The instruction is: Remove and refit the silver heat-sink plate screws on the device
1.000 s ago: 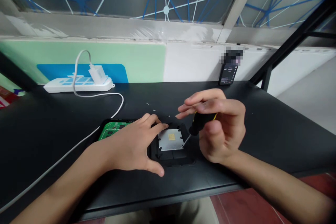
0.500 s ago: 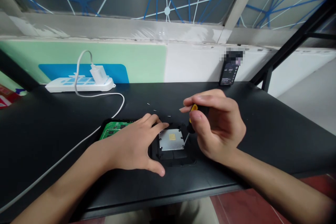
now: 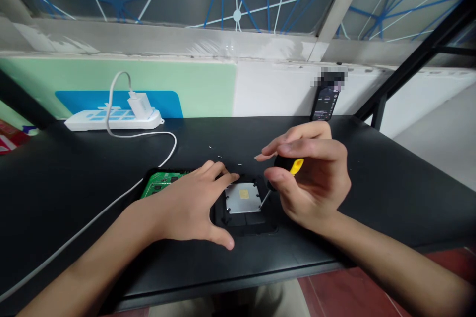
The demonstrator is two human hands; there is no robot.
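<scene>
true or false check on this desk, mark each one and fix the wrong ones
1. The right hand holds the screwdriver. True.
2. The screwdriver's tip is at the far left corner of the metal plate. False: it is at the near right corner.
3. Three small screws lie on the desk. True.
4. The phone lies flat on the desk. False: it stands propped against the wall.
5. The charger sits on the power strip. True.
6. The left hand is gripping the white cable. False: it rests across the black casing, fingers spread.
</scene>
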